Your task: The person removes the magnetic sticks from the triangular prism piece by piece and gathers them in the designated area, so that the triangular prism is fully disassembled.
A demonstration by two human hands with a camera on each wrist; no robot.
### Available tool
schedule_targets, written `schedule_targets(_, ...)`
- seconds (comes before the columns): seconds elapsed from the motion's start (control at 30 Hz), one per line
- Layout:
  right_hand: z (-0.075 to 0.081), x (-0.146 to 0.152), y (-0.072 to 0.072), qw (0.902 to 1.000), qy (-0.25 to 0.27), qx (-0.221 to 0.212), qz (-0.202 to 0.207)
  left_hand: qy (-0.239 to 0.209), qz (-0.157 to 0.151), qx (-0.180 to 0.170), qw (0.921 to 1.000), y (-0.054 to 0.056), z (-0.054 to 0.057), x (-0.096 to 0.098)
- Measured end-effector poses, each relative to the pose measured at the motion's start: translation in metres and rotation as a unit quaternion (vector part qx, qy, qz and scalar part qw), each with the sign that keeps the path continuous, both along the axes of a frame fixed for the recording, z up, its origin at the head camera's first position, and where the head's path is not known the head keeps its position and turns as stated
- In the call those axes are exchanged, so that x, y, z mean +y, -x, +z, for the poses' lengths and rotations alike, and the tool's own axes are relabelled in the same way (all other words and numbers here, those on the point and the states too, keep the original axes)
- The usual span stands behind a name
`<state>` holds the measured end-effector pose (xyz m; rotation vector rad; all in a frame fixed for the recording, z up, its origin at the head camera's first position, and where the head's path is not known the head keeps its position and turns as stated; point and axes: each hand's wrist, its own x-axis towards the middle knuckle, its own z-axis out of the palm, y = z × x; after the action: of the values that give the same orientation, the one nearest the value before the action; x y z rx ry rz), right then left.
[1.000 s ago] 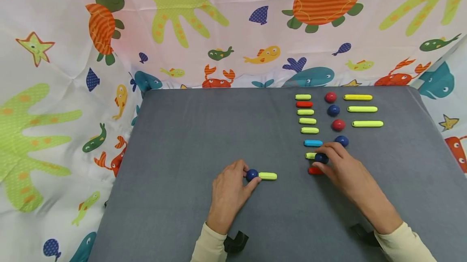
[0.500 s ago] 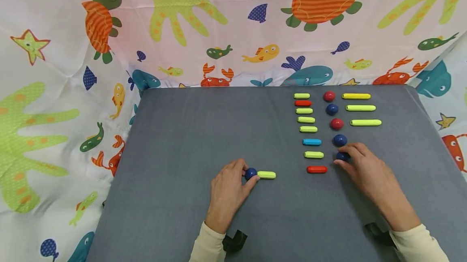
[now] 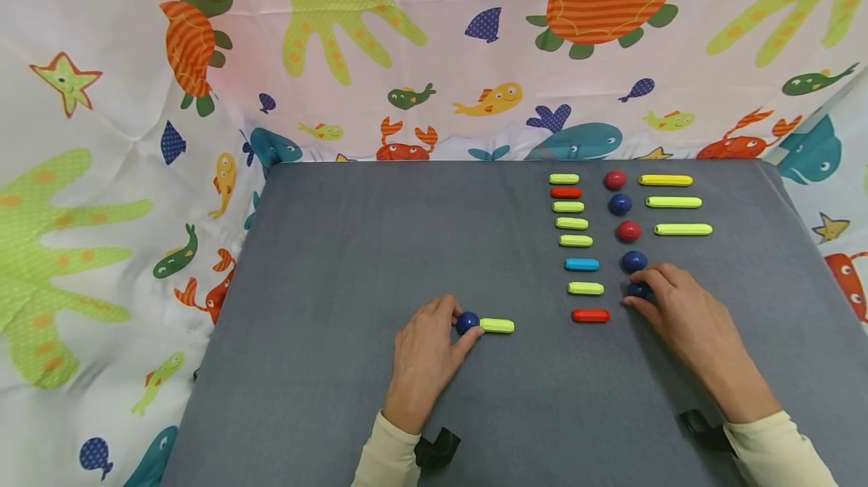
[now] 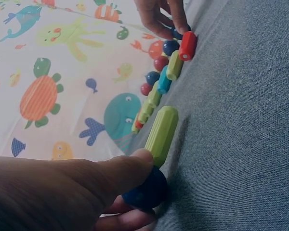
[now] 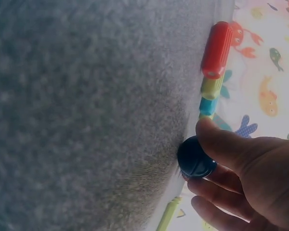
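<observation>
My left hand (image 3: 427,359) pinches a dark blue ball (image 3: 468,323) between thumb and fingers, low on the grey table. A short light-green ridged rod (image 4: 162,134) is joined end-on to that ball and points right. On the right side, my right hand (image 3: 692,329) holds another dark blue ball (image 5: 196,158) by thumb and fingertips, at the near end of a column of balls. Just beyond it sits a separate blue ball (image 3: 634,261). To its left lie a short light-green rod (image 3: 585,289) and a red rod (image 3: 591,316).
A column of short rods, including a blue one (image 3: 582,264), runs toward the table's back edge. Beside it are a red ball (image 3: 628,231) and others, then long rods such as a yellow one (image 3: 666,180). A patterned cloth (image 3: 434,50) hangs behind the grey table (image 3: 325,261).
My right hand has carried its blue ball rightward from over the short light-green rod to the near end of the ball column. My left hand stays in place with its ball and rod.
</observation>
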<state>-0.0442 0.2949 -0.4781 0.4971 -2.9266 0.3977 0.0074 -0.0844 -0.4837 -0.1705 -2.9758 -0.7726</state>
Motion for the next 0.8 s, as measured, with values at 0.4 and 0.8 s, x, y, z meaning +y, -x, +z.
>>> schedule_targets(0.4,0.015,-0.009,-0.006,0.9987,-0.002,0.041,0.029,0.015,-0.013,0.020,0.9996,-0.002,-0.002,0.002)
schedule_targets(0.8,0.013,-0.092,-0.022,0.9797,0.041,0.040,0.192,0.006,-0.010,0.007,0.9999,-0.003,0.002,0.001)
